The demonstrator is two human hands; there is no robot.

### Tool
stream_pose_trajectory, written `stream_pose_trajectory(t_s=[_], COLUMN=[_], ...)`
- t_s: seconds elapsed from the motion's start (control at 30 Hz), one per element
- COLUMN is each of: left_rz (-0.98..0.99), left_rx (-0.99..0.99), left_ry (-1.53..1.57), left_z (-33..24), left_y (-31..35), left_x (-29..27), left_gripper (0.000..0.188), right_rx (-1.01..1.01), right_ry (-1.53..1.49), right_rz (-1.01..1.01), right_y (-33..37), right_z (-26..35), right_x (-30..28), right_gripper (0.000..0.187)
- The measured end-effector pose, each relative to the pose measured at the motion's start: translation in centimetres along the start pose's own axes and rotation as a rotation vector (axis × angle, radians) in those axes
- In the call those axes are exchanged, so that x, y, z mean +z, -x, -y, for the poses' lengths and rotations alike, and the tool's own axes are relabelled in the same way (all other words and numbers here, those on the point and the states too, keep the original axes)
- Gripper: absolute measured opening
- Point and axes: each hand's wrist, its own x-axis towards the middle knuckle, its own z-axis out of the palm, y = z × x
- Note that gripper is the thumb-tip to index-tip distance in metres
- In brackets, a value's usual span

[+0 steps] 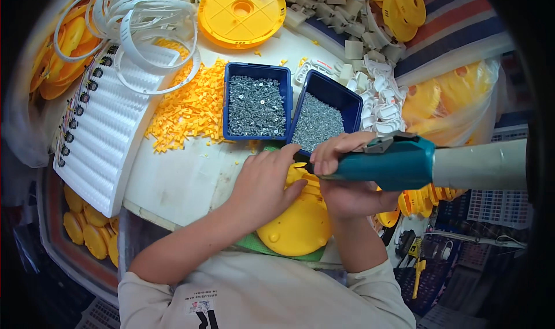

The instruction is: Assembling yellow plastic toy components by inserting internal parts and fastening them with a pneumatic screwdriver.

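My right hand (354, 197) is wrapped round a teal electric screwdriver (396, 162), held almost level with its dark bit pointing left. The bit meets the upper part of a round yellow plastic housing (296, 228) in front of me. My left hand (261, 180) grips the housing's upper left side, thumb and index finger close to the bit's tip; whether a screw sits there is hidden. Under the housing lies a green mat (250, 243). Just beyond my hands stand two blue bins, the left bin (224, 106) with larger screws, the right bin (354, 105) with smaller ones.
Small yellow plastic pieces (188, 109) are heaped left of the bins. Further left are a white ridged foam tray (107, 121) and white rings (147, 46). A yellow disc (243, 14) lies at the back; white parts (381, 101) and bagged yellow parts (448, 101) are at right.
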Motion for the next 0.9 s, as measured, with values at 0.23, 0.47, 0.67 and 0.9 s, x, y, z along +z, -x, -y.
stream_pose_trajectory(t_s=[0.23, 0.47, 0.67, 0.9], left_rz=[-0.039, 0.018, 0.087, 0.324], left_rx=[0.004, 0.016, 0.387, 0.469], left_ry=[0.026, -0.081, -0.342, -0.454], left_z=[-0.2, -0.6, -2.9, -3.4], left_y=[0.0, -0.1, -2.8, -5.3], left_x=[0.0, -0.4, -0.2, 3.7], left_gripper=[0.063, 0.061, 0.05, 0.07], right_rx=[0.084, 0.032, -0.12, -0.073], right_ry=[0.01, -0.027, -0.018, -0.07], right_rz=[-0.055, -0.088, -0.097, -0.18], right_y=[0.5, 0.4, 2.2, 4.0], right_z=[-1.2, -0.1, 5.8, 4.0], right_x=[0.4, 0.4, -3.0, -5.1], right_gripper=[0.089, 0.086, 0.096, 0.101])
